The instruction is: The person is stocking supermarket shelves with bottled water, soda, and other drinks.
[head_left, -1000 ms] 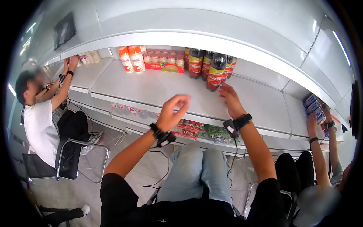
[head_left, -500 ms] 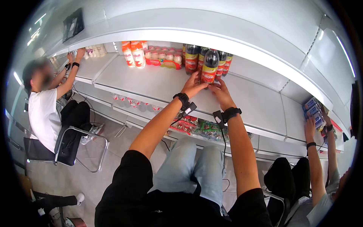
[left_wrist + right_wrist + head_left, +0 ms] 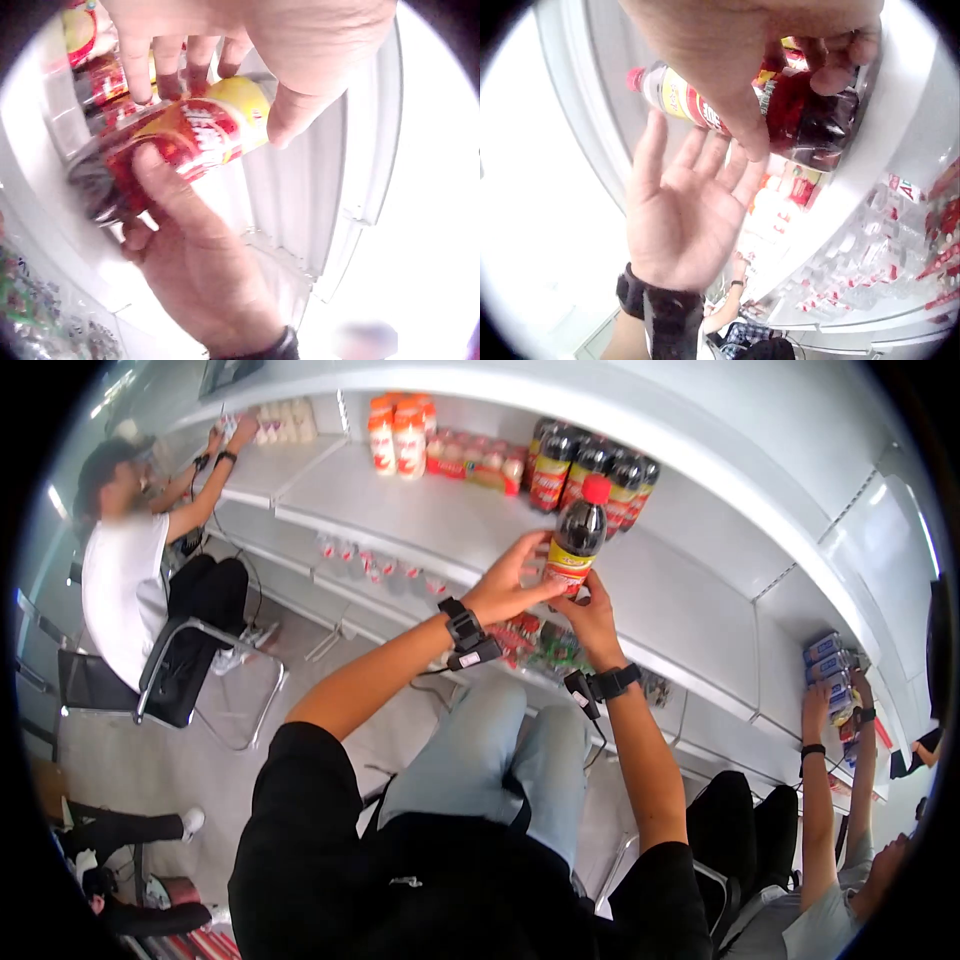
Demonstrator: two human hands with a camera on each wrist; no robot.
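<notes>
A dark soda bottle (image 3: 580, 538) with a red cap and a red-yellow label is held upright, slightly tilted, above the shelf's front edge. My left hand (image 3: 508, 585) is at its left side. In the left wrist view, the fingers and thumb of my left hand (image 3: 247, 45) lie on opposite sides of the bottle (image 3: 199, 135). My right hand (image 3: 592, 622) grips the lower part. The right wrist view shows the thumb and fingers of my right hand (image 3: 757, 60) around the bottle (image 3: 799, 116), while my left hand (image 3: 686, 214) has its palm facing up beside it.
More soda bottles (image 3: 552, 465) stand at the shelf's back, beside a pack of small drinks (image 3: 475, 460) and orange-capped bottles (image 3: 409, 440). Packaged goods lie on a lower shelf. One person (image 3: 125, 580) sits to the left, another (image 3: 850, 900) to the right, both reaching toward shelves.
Both hands closed in on the front bottle, which has been lifted and drawn toward me, away from the other soda bottles. The head view has shifted.
</notes>
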